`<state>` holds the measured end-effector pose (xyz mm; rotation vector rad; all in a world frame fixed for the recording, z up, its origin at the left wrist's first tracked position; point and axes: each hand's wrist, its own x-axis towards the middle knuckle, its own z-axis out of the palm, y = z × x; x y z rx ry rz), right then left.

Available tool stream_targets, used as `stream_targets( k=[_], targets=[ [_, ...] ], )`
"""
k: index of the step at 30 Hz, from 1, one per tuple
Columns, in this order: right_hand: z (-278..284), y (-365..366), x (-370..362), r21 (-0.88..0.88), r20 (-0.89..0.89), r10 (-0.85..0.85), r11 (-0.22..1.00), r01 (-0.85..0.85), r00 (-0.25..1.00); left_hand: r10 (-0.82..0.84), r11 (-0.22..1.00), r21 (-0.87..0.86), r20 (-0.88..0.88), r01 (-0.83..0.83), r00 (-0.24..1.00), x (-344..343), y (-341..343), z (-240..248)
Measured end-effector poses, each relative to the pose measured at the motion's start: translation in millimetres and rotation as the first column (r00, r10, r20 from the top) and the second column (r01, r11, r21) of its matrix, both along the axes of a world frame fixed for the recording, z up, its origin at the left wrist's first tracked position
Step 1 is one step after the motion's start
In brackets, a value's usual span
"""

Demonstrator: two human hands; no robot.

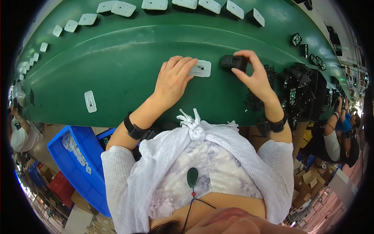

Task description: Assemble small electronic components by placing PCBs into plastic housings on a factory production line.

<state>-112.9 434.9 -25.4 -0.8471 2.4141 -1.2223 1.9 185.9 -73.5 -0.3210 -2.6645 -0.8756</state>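
My left hand [173, 80] has its fingertips closed over the left end of a small white plastic cover [206, 69], which lies on the green table. A small dark piece sits in the cover's middle. To the right, my right hand [255, 74] grips a black box-shaped plastic housing [230, 62] between thumb and fingers. The housing and the cover are apart, with a short gap between them. Another white cover [90, 101] rests by itself on the table to the left, out of reach of both hands' fingers.
White-topped black units [155, 4] stand in a curved row along the far side. Black housings and green circuit boards [293, 95] are heaped at right, beside loose small black parts [255, 100]. A blue bin [78, 181] holding white pieces is below left. Other people sit at both sides.
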Motion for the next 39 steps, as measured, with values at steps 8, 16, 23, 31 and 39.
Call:
stream_targets(
  k=[8, 16, 23, 31, 39],
  targets=[
    [0, -13, 26, 0.101, -0.341, 0.009, 0.995, 0.027, 0.940, -0.010, 0.998, 0.069, 0.004, 0.009, 1.000, 1, -5, 0],
    [-1, -67, 41, 0.098, -0.426, 0.209, 0.978, -0.184, 0.881, -0.006, 0.902, 0.431, 0.069, -0.025, 0.998, 9, -17, -1],
    [-10, -76, 45, 0.183, -0.482, 0.247, 0.967, -0.179, 0.841, -0.017, 0.985, 0.174, 0.054, 0.007, 0.998, 13, -19, -6],
    [-23, -73, 47, 0.147, -0.530, 0.217, 0.976, -0.163, 0.820, -0.009, 0.992, -0.128, 0.051, 0.015, 0.999, 23, -18, 3],
    [-29, -73, 54, 0.114, -0.537, 0.124, 0.991, -0.074, 0.835, -0.021, 0.982, -0.188, 0.047, 0.029, 0.999, 25, -13, 3]
  ],
)
